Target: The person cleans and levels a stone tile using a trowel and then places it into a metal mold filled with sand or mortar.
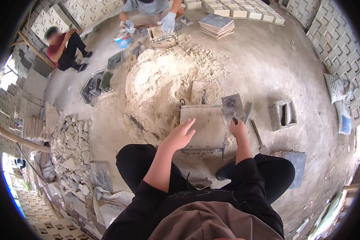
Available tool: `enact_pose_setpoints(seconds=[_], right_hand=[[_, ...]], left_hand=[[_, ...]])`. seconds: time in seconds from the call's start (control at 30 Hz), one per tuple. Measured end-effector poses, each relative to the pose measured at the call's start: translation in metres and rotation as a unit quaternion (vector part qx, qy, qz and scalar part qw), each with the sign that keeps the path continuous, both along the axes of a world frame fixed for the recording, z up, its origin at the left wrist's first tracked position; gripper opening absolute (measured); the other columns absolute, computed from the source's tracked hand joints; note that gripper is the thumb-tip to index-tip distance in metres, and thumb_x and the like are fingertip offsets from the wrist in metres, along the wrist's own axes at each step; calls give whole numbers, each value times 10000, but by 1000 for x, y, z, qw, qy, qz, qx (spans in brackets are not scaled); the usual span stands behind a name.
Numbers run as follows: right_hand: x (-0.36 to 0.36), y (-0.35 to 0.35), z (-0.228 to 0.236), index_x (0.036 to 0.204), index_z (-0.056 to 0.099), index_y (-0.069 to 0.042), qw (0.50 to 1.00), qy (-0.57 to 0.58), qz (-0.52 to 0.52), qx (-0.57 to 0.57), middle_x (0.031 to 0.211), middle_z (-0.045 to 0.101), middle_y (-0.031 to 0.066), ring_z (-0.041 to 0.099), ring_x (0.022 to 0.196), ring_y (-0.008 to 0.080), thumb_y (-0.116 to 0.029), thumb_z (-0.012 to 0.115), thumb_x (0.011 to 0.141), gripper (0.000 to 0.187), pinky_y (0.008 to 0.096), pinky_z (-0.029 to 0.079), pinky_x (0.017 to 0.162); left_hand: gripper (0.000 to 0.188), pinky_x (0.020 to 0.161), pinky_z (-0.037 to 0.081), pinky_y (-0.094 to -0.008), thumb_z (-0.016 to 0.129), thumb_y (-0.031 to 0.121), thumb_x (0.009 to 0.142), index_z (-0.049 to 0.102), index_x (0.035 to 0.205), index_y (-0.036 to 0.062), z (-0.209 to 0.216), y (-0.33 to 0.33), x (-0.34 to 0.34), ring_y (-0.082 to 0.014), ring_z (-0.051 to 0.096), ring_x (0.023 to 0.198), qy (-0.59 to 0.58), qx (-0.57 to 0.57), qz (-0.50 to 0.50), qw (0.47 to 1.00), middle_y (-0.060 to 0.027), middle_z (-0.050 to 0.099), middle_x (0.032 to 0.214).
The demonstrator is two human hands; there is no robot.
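Crouches over one flat-topped mould (203,127), set on the floor (264,72) just ahead of the body. Faces its pale top upward; shows a nearly square outline, so cannot tell a long axis. Runs its near edge, with one dark bar (202,151), from left to right.

Holds the left hand (180,135) at the mould's left edge, fingers extended, thumb spread apart; cannot tell whether touching. Pinches in the right hand (239,129) one small dark grip (235,120), fingers curled around it, at the near edge of one dark square plate (233,105); cannot tell whether joined.

Includes, just beyond the mould, one pale board (197,90) with one dark handle (204,96) pointing away from the body. Adds to the right one thin strip (248,113), one long-handled tool (257,133) and one hollow block (275,116). Shows farther off one pale heap (160,72) and two other people, one gloved (148,7), one seated (57,50).
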State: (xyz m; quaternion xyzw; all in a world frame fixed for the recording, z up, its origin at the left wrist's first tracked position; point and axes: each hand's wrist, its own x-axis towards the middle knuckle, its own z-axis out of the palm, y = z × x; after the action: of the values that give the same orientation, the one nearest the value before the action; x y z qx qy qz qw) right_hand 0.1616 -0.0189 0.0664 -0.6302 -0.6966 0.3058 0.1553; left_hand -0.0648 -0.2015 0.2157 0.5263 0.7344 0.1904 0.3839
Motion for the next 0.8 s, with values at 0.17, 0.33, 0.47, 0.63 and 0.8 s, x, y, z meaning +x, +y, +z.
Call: enact_pose_setpoints(seconds=[0.17, 0.33, 0.47, 0.63, 0.8], right_hand=[[-5, -15, 5, 906, 589, 36, 999, -16, 18, -24, 861, 602, 258, 571, 875, 401, -367, 563, 774, 425, 432, 445, 771], [-8, -32, 14, 896, 599, 3, 996, -79, 32, -17, 836, 614, 229, 589, 824, 377, -379, 563, 781, 400, 427, 453, 740], [-19, -50, 8, 860, 588, 7, 997, -48, 47, 37, 744, 612, 195, 608, 710, 334, -366, 571, 784, 380, 413, 465, 674], [-7, -40, -20, 817, 560, 11, 1000, 22, -4, -8, 595, 552, 127, 552, 481, 238, -382, 529, 831, 394, 369, 454, 465], [-17, -28, -55, 805, 510, 43, 992, 46, 44, -108, 524, 486, 92, 479, 377, 189, -396, 451, 879, 449, 323, 400, 345]], left_hand=[[504, 1051, 243, -364, 402, 315, 916, 258, 1374, 161, -13, 4, -2, -276, 221, 1314, -2, 10, 9, 1000, -109, 240, 1425], [508, 1048, 250, -356, 405, 318, 917, 263, 1371, 139, -22, 12, -3, -270, 237, 1309, -5, 5, 17, 1000, -124, 274, 1407], [508, 1048, 250, -361, 398, 315, 920, 255, 1372, 131, -20, 12, -9, -275, 240, 1307, -7, -7, 40, 999, -119, 274, 1408], [497, 1050, 249, -372, 389, 296, 924, 248, 1375, 140, -30, 17, -10, -279, 231, 1310, -27, 0, 50, 998, -113, 275, 1408], [488, 1048, 253, -388, 382, 277, 926, 250, 1374, 138, -29, 22, -4, -279, 227, 1312, -37, -10, 49, 998, -105, 278, 1408]])
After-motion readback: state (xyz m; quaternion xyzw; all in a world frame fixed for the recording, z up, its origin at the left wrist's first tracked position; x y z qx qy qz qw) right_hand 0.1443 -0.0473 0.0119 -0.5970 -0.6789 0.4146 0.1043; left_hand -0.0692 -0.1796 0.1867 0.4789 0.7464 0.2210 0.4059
